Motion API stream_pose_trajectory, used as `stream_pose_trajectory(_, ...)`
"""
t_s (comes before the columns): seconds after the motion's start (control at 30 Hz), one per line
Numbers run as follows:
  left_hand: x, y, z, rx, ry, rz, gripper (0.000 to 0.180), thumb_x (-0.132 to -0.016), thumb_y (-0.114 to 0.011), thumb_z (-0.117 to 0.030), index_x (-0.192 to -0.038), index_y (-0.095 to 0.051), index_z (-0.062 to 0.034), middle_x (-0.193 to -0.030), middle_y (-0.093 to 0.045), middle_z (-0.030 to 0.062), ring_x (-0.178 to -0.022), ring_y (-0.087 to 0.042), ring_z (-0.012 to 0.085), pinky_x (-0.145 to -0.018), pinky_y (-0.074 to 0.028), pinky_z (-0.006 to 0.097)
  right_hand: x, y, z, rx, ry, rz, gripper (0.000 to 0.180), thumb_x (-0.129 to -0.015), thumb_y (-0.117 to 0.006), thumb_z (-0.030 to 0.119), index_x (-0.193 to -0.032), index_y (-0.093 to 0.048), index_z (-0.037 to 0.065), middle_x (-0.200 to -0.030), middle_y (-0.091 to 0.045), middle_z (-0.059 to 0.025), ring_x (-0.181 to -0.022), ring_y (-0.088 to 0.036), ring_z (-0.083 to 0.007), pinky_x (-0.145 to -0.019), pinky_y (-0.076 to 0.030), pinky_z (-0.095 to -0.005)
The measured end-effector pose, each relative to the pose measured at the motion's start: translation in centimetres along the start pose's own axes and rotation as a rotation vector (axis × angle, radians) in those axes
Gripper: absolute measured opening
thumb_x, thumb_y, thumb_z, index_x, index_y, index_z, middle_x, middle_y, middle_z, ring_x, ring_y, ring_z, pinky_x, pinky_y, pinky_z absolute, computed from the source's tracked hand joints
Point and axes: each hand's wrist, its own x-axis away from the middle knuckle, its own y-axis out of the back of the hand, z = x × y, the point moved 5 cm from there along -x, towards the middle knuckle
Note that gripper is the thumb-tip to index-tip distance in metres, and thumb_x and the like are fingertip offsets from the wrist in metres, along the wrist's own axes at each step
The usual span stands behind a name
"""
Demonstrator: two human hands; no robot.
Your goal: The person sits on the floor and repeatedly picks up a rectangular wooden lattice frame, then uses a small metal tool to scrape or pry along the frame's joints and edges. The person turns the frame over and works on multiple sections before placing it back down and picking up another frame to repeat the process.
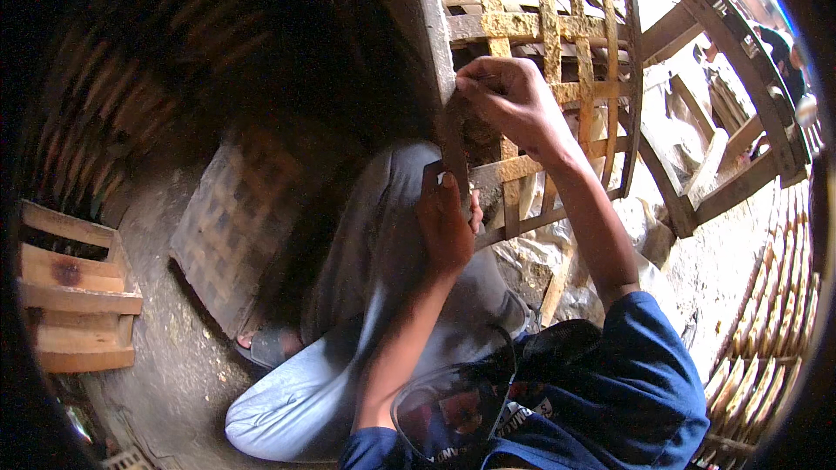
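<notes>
A woven panel of yellowish-brown flat strips [570, 28] in a wooden frame stands upright in front of me, slightly right of centre. Near the bottom end of its dark left frame bar [433, 22], my left hand [446, 222] is wrapped round the wood, thumb up along it. Higher on the same bar, my right hand [518, 104] is closed in a pinch against the edge. Whatever lies between those fingertips is too small or hidden to name. The bar's lower end rests close to my bent knee.
A lattice panel [239, 218] lies at left on the grey floor [170, 318]. A small wooden crate [78, 300] stands far left. To the right are a curved wooden frame [736, 191], crumpled plastic sheeting [575, 283] and stacked slats [766, 296]. Other people are partly visible at upper right.
</notes>
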Motion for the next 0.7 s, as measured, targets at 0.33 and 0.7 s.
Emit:
stream_pose_trajectory(0.33, -0.1, 0.2, 0.2, -0.038, -0.024, 0.039, 0.043, -0.107, -0.04, -0.044, -0.117, -0.049, -0.0038, -0.071, -0.056, 0.0043, -0.049, -0.048, 0.0075, -0.043, -0.037, 0.024, 0.6, -0.1, 2.7, 0.283, 0.122, -0.124, 0.007, -0.088, -0.062, 0.004, -0.084, -0.064, -0.002, -0.077, -0.069, -0.0213, -0.076, -0.072, -0.0363, -0.067, -0.055, -0.0415)
stream_pose_trajectory(0.7, 0.0, 0.4, 0.2, -0.038, 0.058, 0.005, 0.034, -0.107, -0.043, -0.039, -0.115, -0.05, -0.0061, -0.073, -0.056, 0.003, -0.055, -0.053, 0.008, -0.046, -0.043, 0.023, -3.4, 4.3, 4.9, 0.672, 0.098, -0.201, 0.016, -0.09, -0.07, 0.023, -0.1, -0.072, 0.01, -0.083, -0.073, -0.0132, -0.07, -0.071, -0.0291, -0.066, -0.056, -0.0411)
